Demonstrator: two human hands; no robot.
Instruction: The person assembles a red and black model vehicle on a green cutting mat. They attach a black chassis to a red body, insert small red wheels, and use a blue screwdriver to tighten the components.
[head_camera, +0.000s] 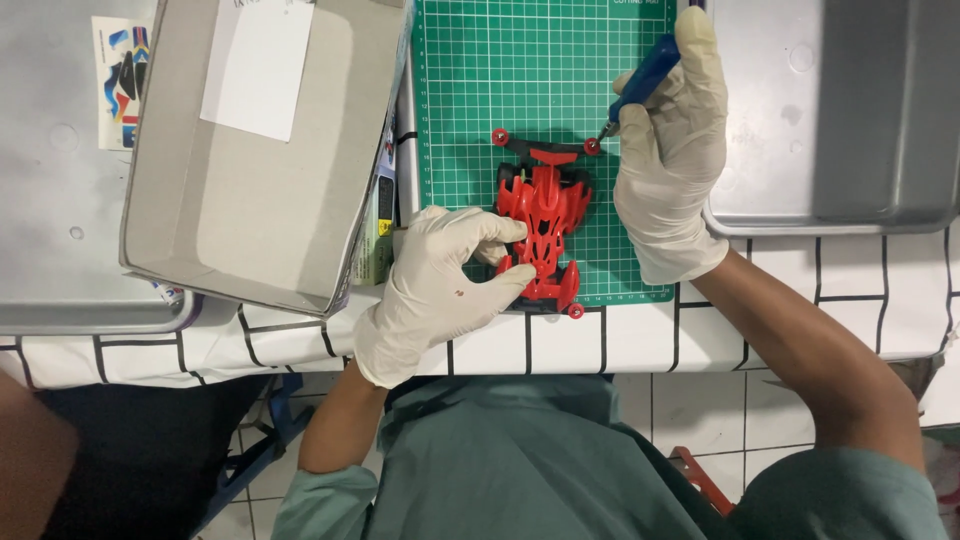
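Note:
A red toy race car (543, 222) with small red rollers lies on a green cutting mat (530, 70). My left hand (445, 285), in a white glove, grips the car's left side between thumb and fingers. My right hand (672, 150), also gloved, holds a blue-handled screwdriver (640, 85). Its tip touches the red roller at the car's far right corner.
An open cardboard box (255, 150) tilts at the left of the mat, over a metal tray (60, 200) with a sticker sheet (120, 80). A second metal tray (830, 110) sits at the right. The table cover (820, 270) is white with black lines.

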